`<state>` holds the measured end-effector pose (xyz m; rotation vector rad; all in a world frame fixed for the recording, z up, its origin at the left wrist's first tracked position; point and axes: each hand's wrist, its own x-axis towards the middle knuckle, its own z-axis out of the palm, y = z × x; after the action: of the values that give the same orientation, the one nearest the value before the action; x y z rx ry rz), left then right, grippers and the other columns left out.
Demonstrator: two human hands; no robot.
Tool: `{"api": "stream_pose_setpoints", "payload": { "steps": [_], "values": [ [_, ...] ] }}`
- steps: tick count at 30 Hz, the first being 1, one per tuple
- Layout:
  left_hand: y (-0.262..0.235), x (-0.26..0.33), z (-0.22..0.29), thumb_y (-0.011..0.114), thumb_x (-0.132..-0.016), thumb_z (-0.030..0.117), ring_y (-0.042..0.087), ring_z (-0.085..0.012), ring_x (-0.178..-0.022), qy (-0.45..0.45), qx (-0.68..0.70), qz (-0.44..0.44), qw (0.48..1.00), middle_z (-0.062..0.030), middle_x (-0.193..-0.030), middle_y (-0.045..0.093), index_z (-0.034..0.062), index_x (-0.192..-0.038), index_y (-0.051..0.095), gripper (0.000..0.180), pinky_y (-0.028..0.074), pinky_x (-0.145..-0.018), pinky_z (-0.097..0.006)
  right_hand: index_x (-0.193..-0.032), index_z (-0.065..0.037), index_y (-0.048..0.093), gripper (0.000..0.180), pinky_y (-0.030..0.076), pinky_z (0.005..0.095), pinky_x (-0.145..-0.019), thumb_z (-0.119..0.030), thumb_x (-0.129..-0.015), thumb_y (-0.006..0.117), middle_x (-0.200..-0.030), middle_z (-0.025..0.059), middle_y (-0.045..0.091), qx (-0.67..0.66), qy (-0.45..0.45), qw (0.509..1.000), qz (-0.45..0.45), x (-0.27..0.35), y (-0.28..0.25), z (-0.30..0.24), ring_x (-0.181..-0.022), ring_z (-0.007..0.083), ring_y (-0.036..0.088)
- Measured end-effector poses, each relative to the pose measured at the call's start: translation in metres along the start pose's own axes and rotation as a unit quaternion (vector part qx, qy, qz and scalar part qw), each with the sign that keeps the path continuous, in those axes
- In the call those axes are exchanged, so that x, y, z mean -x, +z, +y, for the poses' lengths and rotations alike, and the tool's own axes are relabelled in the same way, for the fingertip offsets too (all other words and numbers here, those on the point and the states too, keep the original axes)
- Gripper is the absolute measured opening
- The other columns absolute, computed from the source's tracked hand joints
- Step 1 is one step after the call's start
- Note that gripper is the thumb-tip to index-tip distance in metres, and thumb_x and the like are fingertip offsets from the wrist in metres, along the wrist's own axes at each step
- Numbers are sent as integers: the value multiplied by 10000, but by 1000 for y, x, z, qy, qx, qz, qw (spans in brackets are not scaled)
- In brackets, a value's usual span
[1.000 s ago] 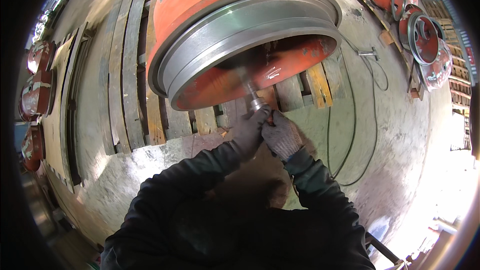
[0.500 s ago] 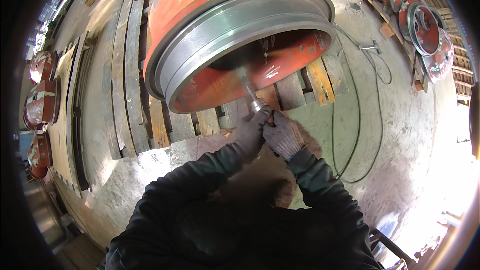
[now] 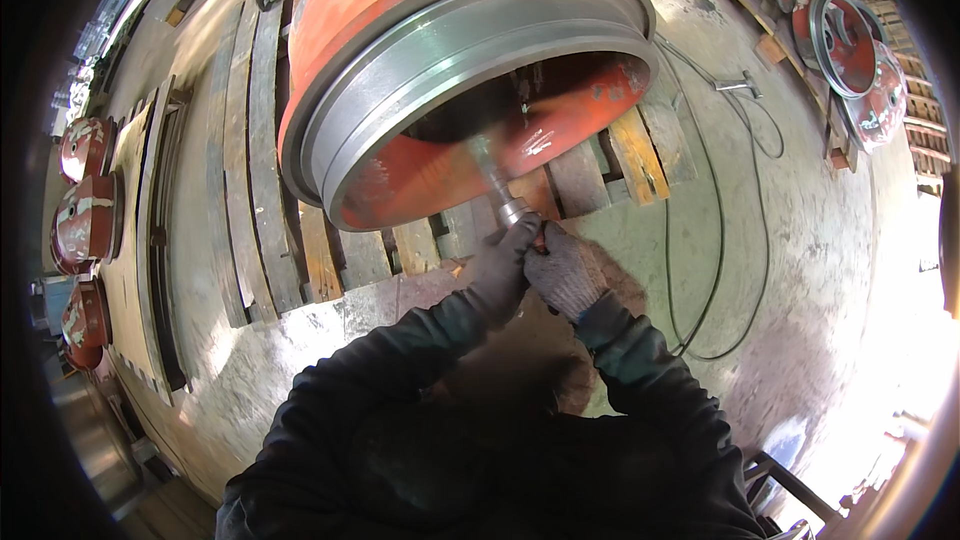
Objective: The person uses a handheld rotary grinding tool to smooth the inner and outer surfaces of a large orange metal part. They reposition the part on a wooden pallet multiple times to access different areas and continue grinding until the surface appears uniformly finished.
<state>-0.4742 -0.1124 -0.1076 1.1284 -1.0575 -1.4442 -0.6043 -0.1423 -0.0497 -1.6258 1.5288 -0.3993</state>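
Observation:
In front of me lies a large round orange-red casting (image 3: 350,30) with a bare grey machined rim (image 3: 450,50), its open mouth turned toward me. Both of my gloved hands are closed on a straight metal power tool (image 3: 513,211), which looks like a die grinder. Its slim front end reaches into the mouth of the casting; the tip is blurred against the red inner wall (image 3: 430,180). My left hand (image 3: 503,265) wraps round the tool body. Just behind and to the right, my right hand (image 3: 563,272) grips its rear end, where a bit of red shows.
The casting rests on a slatted wooden pallet (image 3: 262,160). A thin dark hose or cable (image 3: 721,240) loops over the floor at right, near a small T-shaped metal tool (image 3: 738,86). Smaller red castings stand at left (image 3: 88,215) and on a pallet at far right (image 3: 845,50).
The view has shifted slightly, so the casting sits a little further left in the picture. Both hands keep their hold on the tool, nearly in the same place.

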Motion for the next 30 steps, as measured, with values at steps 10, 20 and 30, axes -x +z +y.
{"api": "stream_pose_setpoints", "payload": {
  "steps": [10,20,30],
  "values": [
    [2,0,14,675,-970,10,694,-222,-986,-30,25,23,999,-114,-1098,718,68,-1346,667,381,587,-900,-344,-1089,5,578,275,568,528,-704,-214,-932,633,-925,286,683,-1,1,1000,-1,1,3,3,-847,472,701],
    [6,3,42,655,-1060,251,658,-163,-987,-251,246,79,933,-70,-1050,692,-20,-1254,674,334,554,-903,-314,-1133,-3,581,284,564,487,-584,-222,-958,624,-831,260,676,-19,33,999,-34,4,2,1,-672,382,706],
    [13,5,40,704,-1025,338,652,-147,-970,-257,310,98,910,-64,-1056,678,-24,-1127,673,377,555,-881,-305,-1135,3,566,275,550,446,-529,-207,-962,610,-764,213,656,-24,24,999,-29,7,5,8,-609,333,691]
  ]
}}
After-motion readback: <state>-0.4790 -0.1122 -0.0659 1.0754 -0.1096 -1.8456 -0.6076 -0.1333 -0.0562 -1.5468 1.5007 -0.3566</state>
